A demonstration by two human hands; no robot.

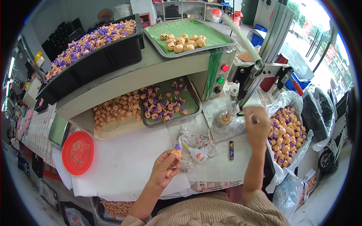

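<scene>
A worktable (pixel 117 160) covered with white sheets spreads beneath the left hand (pixel 165 168) and the right hand (pixel 258 124). Beyond the left grip runs a raised grey shelf (pixel 158 71), bearing a black bin (pixel 113 69) heaped with purple-and-tan pieces to that grip's far left. The metal press (pixel 247 84) stands ahead and slightly left of the right hand. Straight beyond the left grip, a tray (pixel 194 100) of small purple-and-tan pieces sits partly under the shelf; a green-lined tray (pixel 196 26) of tan heads rests higher and farther off. A plastic-lined container (pixel 277 175) full of tan-and-purple pieces lies right of the right hand. A red dish (pixel 78 152) sits well left of the left grip. The right hand's fingers are curled in; I cannot tell whether they hold anything. A white bottle (pixel 198 154) lies just right of the left grip, and a lighter (pixel 231 150) farther right. Smallest, a purple-topped tan figure (pixel 176 152) is pinched upright between the left thumb and fingers.
</scene>
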